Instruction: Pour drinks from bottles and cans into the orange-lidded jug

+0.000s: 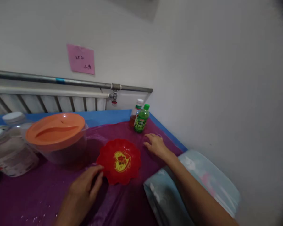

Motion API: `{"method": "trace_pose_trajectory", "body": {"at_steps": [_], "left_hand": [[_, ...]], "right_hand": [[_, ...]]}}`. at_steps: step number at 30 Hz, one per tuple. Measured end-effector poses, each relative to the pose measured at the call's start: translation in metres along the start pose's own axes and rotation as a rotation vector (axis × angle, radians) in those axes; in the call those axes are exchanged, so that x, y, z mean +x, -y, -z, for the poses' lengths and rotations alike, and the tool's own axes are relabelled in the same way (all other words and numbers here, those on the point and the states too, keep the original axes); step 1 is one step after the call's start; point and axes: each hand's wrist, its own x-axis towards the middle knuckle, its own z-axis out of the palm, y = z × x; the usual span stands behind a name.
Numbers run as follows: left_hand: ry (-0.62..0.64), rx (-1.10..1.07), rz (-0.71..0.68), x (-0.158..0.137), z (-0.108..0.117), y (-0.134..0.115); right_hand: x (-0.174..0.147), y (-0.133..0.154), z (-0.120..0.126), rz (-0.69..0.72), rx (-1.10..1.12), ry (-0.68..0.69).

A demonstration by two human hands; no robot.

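Observation:
A red scalloped plate point(134, 160) with a yellow heart design lies on the purple cloth in front of me. At its left rim is my left hand point(81, 191), thumb and forefinger apart, the fingertips at or just over the edge. I cannot tell how firmly they touch it. My right hand point(156, 145) is stretched out over the cloth to the right of the plate, fingers extended and holding nothing. Just beyond those fingers stands a green drink bottle point(141, 119) with a green cap. Partly behind it is a white-capped bottle point(132, 120) of reddish-brown liquid.
To the left sits a clear tub with an orange lid point(56, 130), beside white-capped plastic jars point(16, 157). A light blue folded plastic-covered item point(212, 175) lies under my right forearm. Behind the table run a metal pipe point(89, 83) and a radiator point(49, 103); a wall rises at right.

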Motion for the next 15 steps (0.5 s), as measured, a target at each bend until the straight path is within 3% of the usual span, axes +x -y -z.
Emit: {"method": "trace_pose_trajectory", "body": {"at_steps": [6, 10, 15], "left_hand": [[0.100, 0.016, -0.069, -0.003, 0.003, 0.000], [0.192, -0.022, -0.059, -0.004, 0.000, -0.004], [0.388, -0.022, -0.110, 0.003, 0.000, -0.021]], "right_hand": [[-0.102, -0.037, 0.028, 0.078, 0.067, -0.008], [-0.156, -0.048, 0.012, 0.156, 0.139, -0.066], [-0.181, -0.047, -0.005, 0.210, 0.132, -0.090]]}}
